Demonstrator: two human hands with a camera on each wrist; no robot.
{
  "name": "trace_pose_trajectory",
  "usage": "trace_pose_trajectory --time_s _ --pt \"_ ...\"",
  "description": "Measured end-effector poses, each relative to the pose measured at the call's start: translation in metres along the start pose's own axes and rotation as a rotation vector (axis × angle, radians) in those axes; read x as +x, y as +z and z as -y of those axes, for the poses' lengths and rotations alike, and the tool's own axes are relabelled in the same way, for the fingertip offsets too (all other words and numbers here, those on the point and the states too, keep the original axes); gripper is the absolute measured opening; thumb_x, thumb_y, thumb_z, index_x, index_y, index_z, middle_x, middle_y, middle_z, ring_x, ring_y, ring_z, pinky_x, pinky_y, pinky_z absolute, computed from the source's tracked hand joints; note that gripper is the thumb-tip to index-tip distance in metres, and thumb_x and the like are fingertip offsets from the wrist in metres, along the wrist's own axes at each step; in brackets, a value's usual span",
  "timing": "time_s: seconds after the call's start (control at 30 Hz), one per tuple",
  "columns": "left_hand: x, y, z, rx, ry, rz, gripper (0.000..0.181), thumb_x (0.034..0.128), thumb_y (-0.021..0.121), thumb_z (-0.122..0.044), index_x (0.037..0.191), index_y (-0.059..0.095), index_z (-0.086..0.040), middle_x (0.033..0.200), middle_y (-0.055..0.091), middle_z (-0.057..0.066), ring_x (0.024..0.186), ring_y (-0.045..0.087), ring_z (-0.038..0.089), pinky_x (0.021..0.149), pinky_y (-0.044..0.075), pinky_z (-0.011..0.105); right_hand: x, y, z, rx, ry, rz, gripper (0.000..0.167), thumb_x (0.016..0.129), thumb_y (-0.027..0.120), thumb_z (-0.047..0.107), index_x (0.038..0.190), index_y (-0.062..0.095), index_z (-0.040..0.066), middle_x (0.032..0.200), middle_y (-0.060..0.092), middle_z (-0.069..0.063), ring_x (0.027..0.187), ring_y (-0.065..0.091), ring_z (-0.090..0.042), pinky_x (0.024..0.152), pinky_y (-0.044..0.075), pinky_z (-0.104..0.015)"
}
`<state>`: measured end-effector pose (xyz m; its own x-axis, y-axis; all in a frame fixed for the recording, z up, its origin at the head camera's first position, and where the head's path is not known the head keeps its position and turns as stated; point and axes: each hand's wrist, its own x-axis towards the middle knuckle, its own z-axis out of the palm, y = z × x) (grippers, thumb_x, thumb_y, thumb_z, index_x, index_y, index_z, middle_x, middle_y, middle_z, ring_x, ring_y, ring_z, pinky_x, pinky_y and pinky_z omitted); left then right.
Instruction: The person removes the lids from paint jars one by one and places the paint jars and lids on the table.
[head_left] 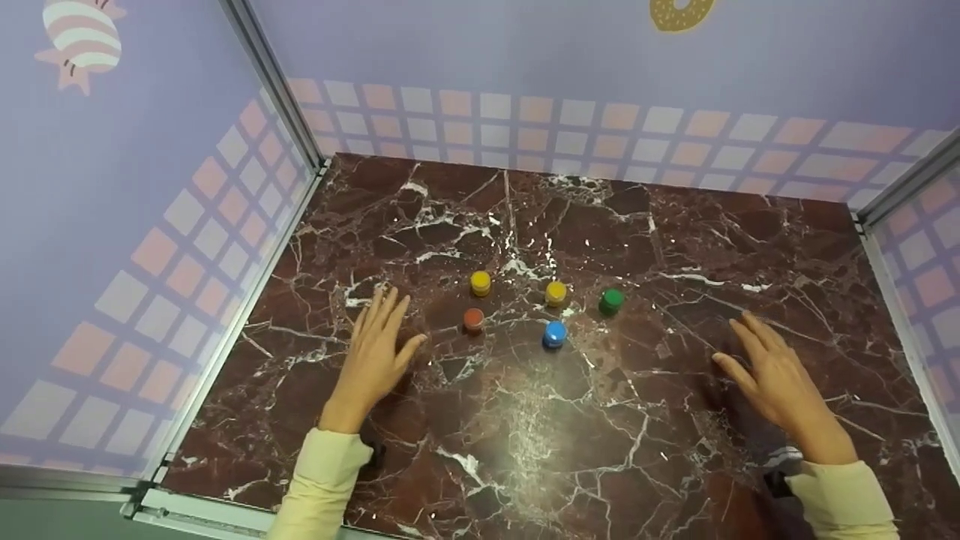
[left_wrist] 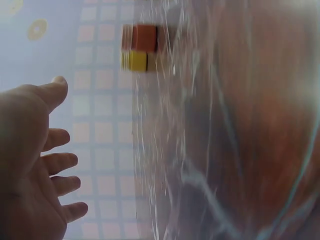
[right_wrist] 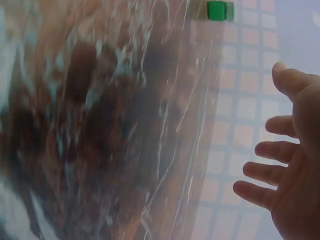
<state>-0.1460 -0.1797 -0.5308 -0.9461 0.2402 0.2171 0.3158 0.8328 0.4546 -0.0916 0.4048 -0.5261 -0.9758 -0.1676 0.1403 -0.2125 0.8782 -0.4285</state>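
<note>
Several small round jars stand in a loose cluster on the marbled tabletop. Two are yellow, the left yellow jar (head_left: 480, 283) and the right yellow jar (head_left: 556, 293). In front of them are a red jar (head_left: 473, 320) and a blue jar (head_left: 555, 334), with a green jar (head_left: 612, 301) at the right end. My left hand (head_left: 373, 356) hovers left of the red jar, fingers extended, holding nothing. Off to the right of the green jar is my right hand (head_left: 776, 375), its fingers also extended and nothing in it. Both wrist views show the palms bare.
The dark red marbled tabletop (head_left: 480, 450) has white veins. Lilac panels with pink and white squares, the left panel (head_left: 172, 247) and the back panel (head_left: 570, 75), wall it in. A metal rail (head_left: 247, 300) runs along the left edge.
</note>
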Motion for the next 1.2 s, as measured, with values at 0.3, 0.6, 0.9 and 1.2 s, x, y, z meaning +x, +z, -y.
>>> trace_pose_trajectory --time_s 0.3,0.6,0.9,1.2 --pt "-0.004 0.023 -0.039 -0.113 0.124 -0.152 0.055 0.0959 0.074 -0.024 0.144 0.057 -0.002 0.155 0.048 0.016 0.148 0.035 0.039 0.116 0.027 0.065 0.003 0.006 0.019 -0.011 -0.042 -0.023 0.050 0.102 0.067 0.026 0.139 0.058 -0.006 0.145 0.050 -0.030 0.130 0.046 -0.055 0.101 0.037 -0.071" --pt "0.003 0.040 -0.074 -0.187 0.274 -0.195 0.046 0.0944 0.076 -0.014 0.137 0.063 -0.001 0.140 0.061 0.015 0.130 0.055 0.032 0.111 0.040 0.049 0.012 0.017 0.031 -0.002 -0.162 -0.115 0.041 0.096 0.073 0.014 0.131 0.065 -0.006 0.134 0.061 -0.027 0.118 0.059 -0.049 0.096 0.047 -0.064" --pt "0.006 0.060 -0.101 -0.214 0.319 -0.142 0.045 0.0944 0.076 -0.015 0.136 0.064 -0.002 0.135 0.064 0.012 0.122 0.061 0.029 0.106 0.046 0.046 0.018 0.030 0.050 0.018 -0.198 -0.120 0.037 0.096 0.074 0.013 0.127 0.068 -0.004 0.128 0.065 -0.027 0.115 0.063 -0.048 0.094 0.050 -0.062" --pt "0.016 0.090 -0.119 -0.236 0.306 -0.012 0.048 0.0965 0.074 -0.020 0.140 0.061 -0.004 0.138 0.062 0.012 0.128 0.059 0.028 0.110 0.043 0.045 0.019 0.048 0.074 0.018 -0.254 -0.100 0.038 0.094 0.076 0.016 0.128 0.068 -0.002 0.124 0.067 -0.022 0.109 0.067 -0.040 0.090 0.054 -0.055"
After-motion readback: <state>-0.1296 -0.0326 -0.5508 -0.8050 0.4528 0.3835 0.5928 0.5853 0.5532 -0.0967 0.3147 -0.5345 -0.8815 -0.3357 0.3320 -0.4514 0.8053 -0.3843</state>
